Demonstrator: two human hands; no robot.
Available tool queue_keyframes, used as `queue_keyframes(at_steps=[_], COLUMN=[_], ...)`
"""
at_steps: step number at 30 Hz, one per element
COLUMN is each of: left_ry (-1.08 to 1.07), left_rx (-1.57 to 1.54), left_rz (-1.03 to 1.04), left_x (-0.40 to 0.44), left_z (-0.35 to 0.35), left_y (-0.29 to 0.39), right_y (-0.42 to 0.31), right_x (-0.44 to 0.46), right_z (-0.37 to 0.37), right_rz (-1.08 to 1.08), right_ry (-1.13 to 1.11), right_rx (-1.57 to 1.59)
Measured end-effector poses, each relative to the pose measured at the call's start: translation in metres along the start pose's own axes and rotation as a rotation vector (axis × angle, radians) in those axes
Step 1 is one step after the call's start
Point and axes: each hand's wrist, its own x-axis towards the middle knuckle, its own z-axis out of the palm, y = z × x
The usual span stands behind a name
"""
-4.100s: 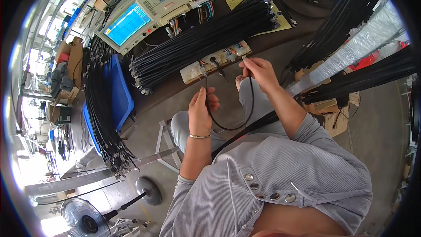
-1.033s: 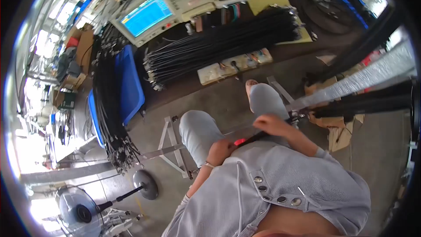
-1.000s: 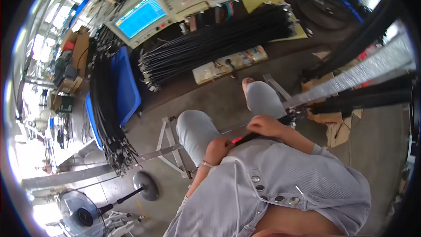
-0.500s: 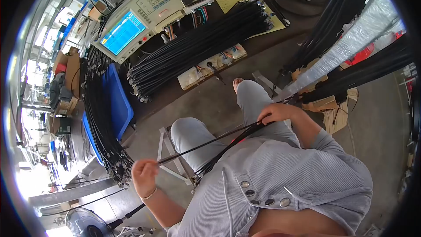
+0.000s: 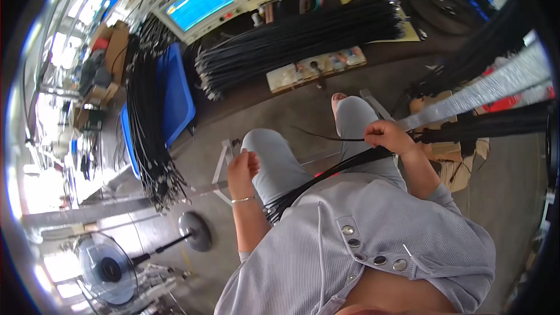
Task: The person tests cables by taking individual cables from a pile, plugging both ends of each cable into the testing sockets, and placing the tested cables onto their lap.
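My right hand [image 5: 389, 136] pinches a thin black cable [image 5: 335, 138] above my right knee. The cable's other end curves out freely to the left over the floor. Across my lap lies a bundle of black cables [image 5: 315, 179], its connector ends by my left hip; the right hand is just above its far end. My left hand [image 5: 242, 170] is raised beside my left knee, its fingers curled in, with nothing seen in them.
A thick bundle of black cables [image 5: 303, 39] lies on the bench before a test instrument [image 5: 201, 3] with a lit screen. Left, more cables [image 5: 146, 122] hang over a blue tray [image 5: 185, 102]. A floor fan [image 5: 108, 268] stands lower left; a plastic-wrapped post [image 5: 484, 90] slants at right.
The cable stretched between both hands is out of my left hand, and its end swings free. My left hand has moved right and up. The view has shifted.
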Motion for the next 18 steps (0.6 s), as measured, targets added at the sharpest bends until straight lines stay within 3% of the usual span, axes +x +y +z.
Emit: queue_keyframes(at_steps=[1,3,5,7,9,10,12,15,16,17,18], left_ry=[0.022,-0.375,-0.603,-0.582,-0.657,-0.735,-0.201,-0.008,0.112,0.113,0.113], left_rx=[-0.013,-0.147,-0.261,-0.414,-0.535,-0.655,-0.929,-0.796,-0.666,-0.745,-0.825], left_rz=[-0.012,-0.386,-0.526,-0.707,-0.733,-0.764,-0.899,-0.434,-0.296,-0.206,-0.114], left_x=[-0.003,-0.011,-0.032,-0.041,-0.020,-0.004,0.034,0.088,0.094,0.096,0.097], left_z=[-0.001,0.007,0.043,0.079,0.092,0.098,0.118,0.103,0.096,0.086,0.078], left_y=[-0.007,-0.011,-0.016,-0.022,-0.038,-0.048,-0.057,-0.073,-0.064,-0.059,-0.051], right_y=[0.003,0.001,-0.003,-0.014,-0.030,-0.036,-0.049,-0.053,-0.051,-0.041,-0.026], right_x=[-0.001,-0.005,-0.008,-0.011,-0.018,-0.023,-0.032,-0.045,-0.048,-0.050,-0.051], right_z=[0.005,0.016,0.029,0.037,0.043,0.045,0.043,0.030,0.022,0.014,0.005], right_rz=[0.011,-0.019,-0.032,-0.064,0.031,0.028,0.003,0.126,0.035,0.034,0.098], right_ry=[-0.025,0.099,0.130,0.169,-0.114,-0.107,-0.348,-0.391,-0.333,-0.334,-0.163], right_rx=[-0.009,0.167,0.178,0.194,0.144,0.148,-0.093,-0.085,-0.269,-0.271,-0.185])
